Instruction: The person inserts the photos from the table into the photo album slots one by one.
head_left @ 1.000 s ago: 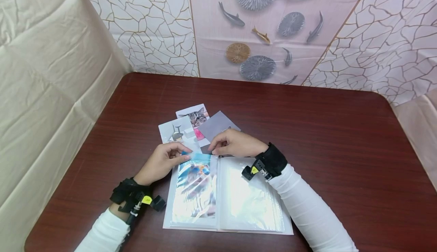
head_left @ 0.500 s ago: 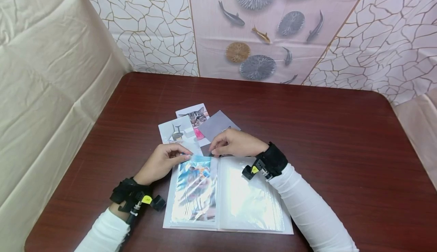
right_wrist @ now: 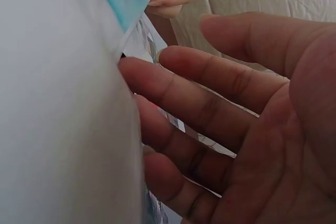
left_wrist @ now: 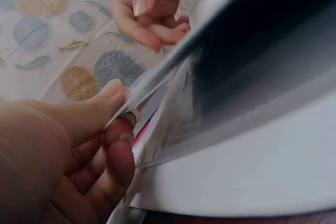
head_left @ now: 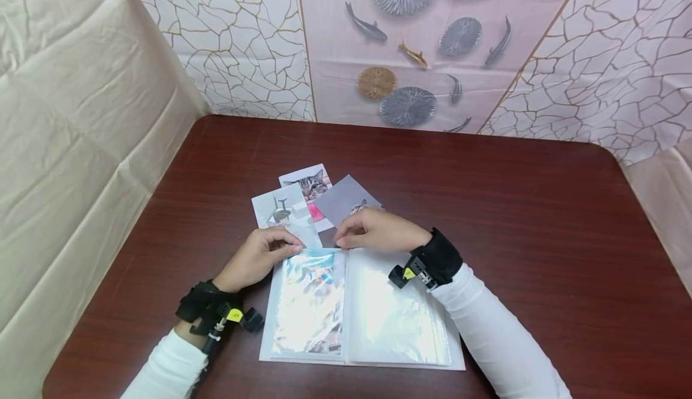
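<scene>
a: start at the left, taking the open album (head_left: 346, 333) as the landmark.
b: far left of the album hangs a cream cloth (head_left: 81, 164). then, at the album's upper left corner, there's the left hand (head_left: 263, 252).
a: how are its fingers?
b: closed to a pinch, thumb against forefinger, with the top edge of the left page (head_left: 310, 303) between them. that page has a bluish picture under shiny clear film, so glare hides much of it.
a: and beyond the album's top edge?
b: three loose prints, overlapping: a pale one (head_left: 281, 207) nearest the left hand, a tabby cat print (head_left: 313, 188) partly under it, then a grey one (head_left: 346, 197) lying over the cat print's side.
a: next?
b: the right hand (head_left: 378, 231), by the album's top edge near the fold. its fingers are loosely extended and spread, thumb well apart, gripping nothing. the fingertips sit right at a page edge; i can't tell whether they press it.
a: right of the fold?
b: the right page (head_left: 397, 321), glossy under film, and further right of the album the dark red counter (head_left: 567, 237).
</scene>
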